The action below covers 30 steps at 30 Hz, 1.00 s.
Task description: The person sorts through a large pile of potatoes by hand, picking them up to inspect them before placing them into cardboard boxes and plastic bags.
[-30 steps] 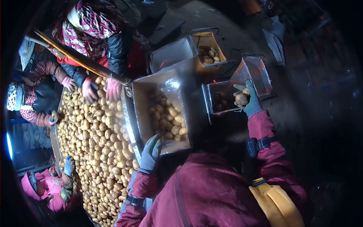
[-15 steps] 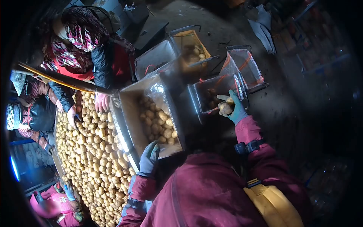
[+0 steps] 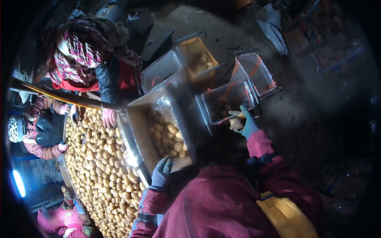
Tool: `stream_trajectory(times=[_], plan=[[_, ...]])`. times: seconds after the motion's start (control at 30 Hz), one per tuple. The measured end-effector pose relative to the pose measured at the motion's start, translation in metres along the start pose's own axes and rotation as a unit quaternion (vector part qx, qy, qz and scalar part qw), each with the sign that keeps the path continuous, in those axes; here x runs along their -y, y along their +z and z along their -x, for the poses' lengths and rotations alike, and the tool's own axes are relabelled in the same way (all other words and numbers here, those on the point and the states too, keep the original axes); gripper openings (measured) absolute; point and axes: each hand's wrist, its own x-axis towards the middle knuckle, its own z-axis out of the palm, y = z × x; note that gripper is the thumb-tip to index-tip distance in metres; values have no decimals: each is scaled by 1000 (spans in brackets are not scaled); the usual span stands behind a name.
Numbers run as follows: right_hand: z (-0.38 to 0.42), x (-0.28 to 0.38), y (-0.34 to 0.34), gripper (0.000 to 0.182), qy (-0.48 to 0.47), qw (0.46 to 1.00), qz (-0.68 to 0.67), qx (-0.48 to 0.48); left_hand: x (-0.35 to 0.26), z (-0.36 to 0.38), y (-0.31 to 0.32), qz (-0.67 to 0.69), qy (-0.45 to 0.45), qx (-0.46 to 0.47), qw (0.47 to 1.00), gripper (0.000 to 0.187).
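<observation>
My right hand (image 3: pixel 248 126), in a pale glove, is closed around potatoes (image 3: pixel 237 122), at least two by the look of it. It is above the near right corner of a dark, clear-lined frame bin (image 3: pixel 228 94), which has a few potatoes low inside. My left hand (image 3: pixel 161 171), gloved in grey-blue, rests with fingers stretched out on the near edge of a large lined box (image 3: pixel 137 115). Potatoes (image 3: pixel 168 135) cover the bottom of that box. Left of it, a sorting table is heaped with many loose potatoes (image 3: pixel 103 170).
A yellow-lined bin (image 3: pixel 198 53) with potatoes and a pale-lined bin (image 3: pixel 162 69) stand beyond the box. Another lined bin (image 3: pixel 256 71) adjoins the dark one. A co-worker (image 3: pixel 85 51) leans over the heap; others stand along its left side. A pale sack (image 3: pixel 274 31) lies farther back.
My view has shifted slightly. My right hand with its potatoes has turned a little and stays by the bin. The co-workers' hands have moved over the heap.
</observation>
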Motion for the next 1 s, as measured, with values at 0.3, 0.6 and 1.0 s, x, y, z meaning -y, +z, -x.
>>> stream_trajectory(times=[0.3, 0.6, 1.0], plan=[[-1, 30, -38, 67, -17, 1000, -9, -15, -11, -9, 15, 12, -7, 33, 999, 41], [-30, 209, -101, 62, -187, 978, 6, -88, -16, -11, 26, 58, -67, 41, 995, 41], [-44, 118, 105, 58, -162, 962, 216, 46, -37, 27, -5, -67, 21, -67, 995, 36]])
